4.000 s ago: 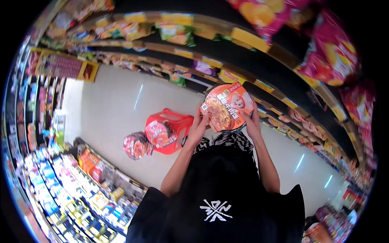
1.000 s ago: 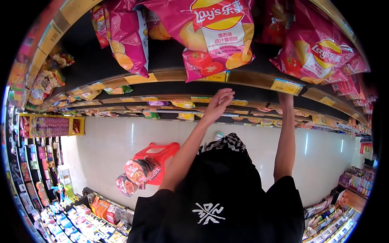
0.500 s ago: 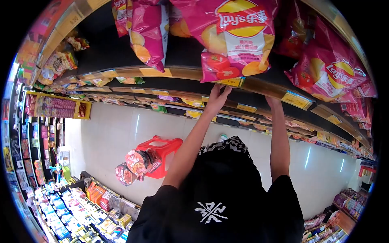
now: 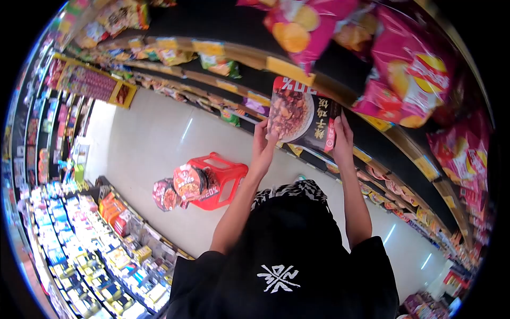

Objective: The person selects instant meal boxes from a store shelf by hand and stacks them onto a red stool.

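a flat-faced food pack held in two hands

the food pack (image 4: 305, 114) is up off the floor (image 4: 143, 138), in front of the shelf (image 4: 202, 24). it has straight edges, and a round bowl of food is printed on its smooth face. that face points up at the person. its long way runs left to right, with the right end a bit nearer. the left hand (image 4: 264, 142) and right hand (image 4: 342, 135) grip it at both ends, opened just enough to hold it. some fingers are hidden. crinkly, shiny chip bags (image 4: 409, 69) are far right. round tubs (image 4: 188, 182) are by a red plastic stool (image 4: 226, 171).
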The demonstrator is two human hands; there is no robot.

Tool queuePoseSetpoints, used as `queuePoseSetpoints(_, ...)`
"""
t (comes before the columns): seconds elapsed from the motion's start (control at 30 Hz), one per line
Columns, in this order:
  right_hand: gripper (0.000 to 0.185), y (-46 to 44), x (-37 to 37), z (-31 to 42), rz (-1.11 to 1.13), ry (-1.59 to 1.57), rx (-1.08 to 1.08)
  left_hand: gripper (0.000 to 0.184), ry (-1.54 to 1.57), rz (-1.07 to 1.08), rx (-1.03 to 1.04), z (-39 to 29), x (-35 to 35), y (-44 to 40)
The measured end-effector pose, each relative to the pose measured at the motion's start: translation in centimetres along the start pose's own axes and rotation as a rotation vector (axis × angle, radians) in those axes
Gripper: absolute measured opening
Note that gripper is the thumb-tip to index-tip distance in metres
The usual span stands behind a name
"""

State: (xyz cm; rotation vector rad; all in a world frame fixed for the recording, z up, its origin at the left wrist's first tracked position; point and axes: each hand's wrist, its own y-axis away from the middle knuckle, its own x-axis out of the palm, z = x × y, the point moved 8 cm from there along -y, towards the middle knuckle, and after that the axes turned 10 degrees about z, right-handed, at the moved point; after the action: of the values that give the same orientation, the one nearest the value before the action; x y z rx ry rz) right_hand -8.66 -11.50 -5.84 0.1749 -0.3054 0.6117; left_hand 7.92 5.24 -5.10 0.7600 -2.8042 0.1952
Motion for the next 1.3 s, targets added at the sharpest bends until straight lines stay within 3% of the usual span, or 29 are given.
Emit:
queuePoseSetpoints(0.1, 0.050, 1.1, 5.2, -1.4, 0.149, 0.266, -0.048, 0.033, 0.040, -0.118, -0.024, -0.7, -4.2, 3.9)
queuePoseSetpoints(0.23, 0.047, 2.4, 11.0, -6.6, 0.278, 0.181, 0.115, 0.030, 0.082, -0.285, -0.078, 0.3, -9.8, 9.5)
queuePoseSetpoints(0.3, 0.044, 2.9, 13.5, -9.2, 0.360, 0.282, 0.098, 0.030, 0.100, -0.349, -0.069, 1.7, -12.9, 12.2)
queuePoseSetpoints(0.47, 0.052, 6.1, 21.7, -15.1, 0.569, 0.239, 0.271, 0.029, 0.099, -0.586, 0.028, 3.9, -19.6, 19.4)
queuePoseSetpoints(0.57, 0.054, 8.1, 26.7, -18.2, 0.763, 0.239, 0.331, 0.030, 0.169, -0.751, -0.047, 4.8, -23.4, 24.0)
queuePoseSetpoints(0.73, 0.058, 12.0, 34.4, -22.2, 0.957, 0.181, 0.485, 0.034, 0.177, -0.937, 0.022, 3.8, -28.9, 29.8)
queuePoseSetpoints(0.93, 0.060, 15.0, 43.8, -26.5, 1.147, 0.120, 0.499, 0.036, 0.220, -1.027, 0.225, 1.7, -35.4, 35.4)
queuePoseSetpoints(1.03, 0.064, 15.7, 48.8, -29.3, 1.233, 0.211, 0.412, 0.034, 0.217, -1.078, 0.290, 1.4, -38.7, 37.5)
queuePoseSetpoints(1.07, 0.068, 15.8, 50.3, -29.8, 1.232, 0.292, 0.269, 0.034, 0.215, -1.098, 0.303, 1.3, -39.7, 38.1)
queuePoseSetpoints(1.17, 0.070, 17.6, 53.5, -30.9, 1.206, 0.137, 0.451, 0.032, 0.219, -1.138, 0.342, 1.0, -42.4, 39.3)
queuePoseSetpoints(1.3, 0.068, 18.7, 55.0, -33.5, 1.274, 0.301, 0.471, 0.033, 0.193, -1.231, 0.186, 2.1, -44.8, 40.6)
